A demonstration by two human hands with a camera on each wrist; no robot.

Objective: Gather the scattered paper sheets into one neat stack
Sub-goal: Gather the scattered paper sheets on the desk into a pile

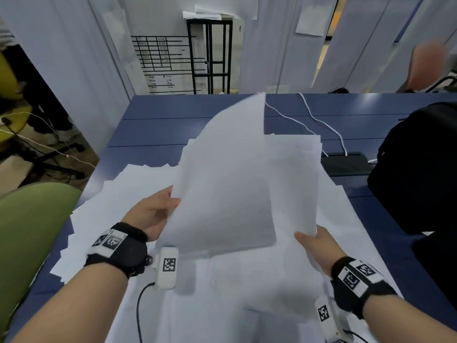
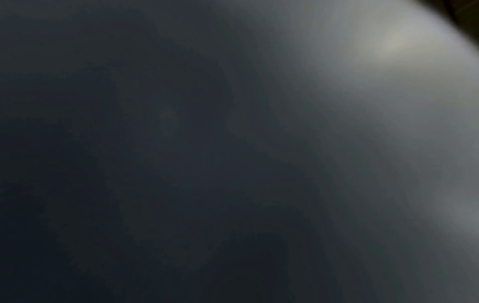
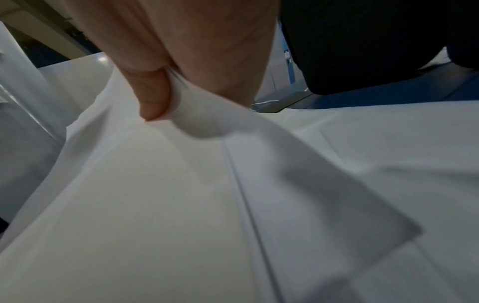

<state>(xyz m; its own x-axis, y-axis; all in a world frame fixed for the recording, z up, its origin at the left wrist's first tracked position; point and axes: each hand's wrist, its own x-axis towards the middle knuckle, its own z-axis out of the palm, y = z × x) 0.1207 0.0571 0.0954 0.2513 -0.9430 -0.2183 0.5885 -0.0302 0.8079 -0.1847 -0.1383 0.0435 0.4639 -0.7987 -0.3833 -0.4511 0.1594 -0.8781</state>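
Observation:
White paper sheets (image 1: 138,191) lie scattered and overlapping across the blue table (image 1: 158,125). My left hand (image 1: 158,211) holds the left edge of a lifted bundle of sheets (image 1: 227,184), which curves up and away from me; its fingers are hidden behind the paper. At the lower right my right hand (image 1: 314,240) pinches the corner of another raised batch of sheets (image 1: 294,174). In the right wrist view the thumb (image 3: 153,98) presses on the paper corner (image 3: 197,114). The left wrist view is dark and blurred.
A black bag (image 1: 418,167) stands on the table's right side. White cables (image 1: 319,122) run to a black box (image 1: 346,163) behind the papers. A green chair (image 1: 32,233) is at the left, and a black metal stand (image 1: 212,55) stands by white partitions beyond the table.

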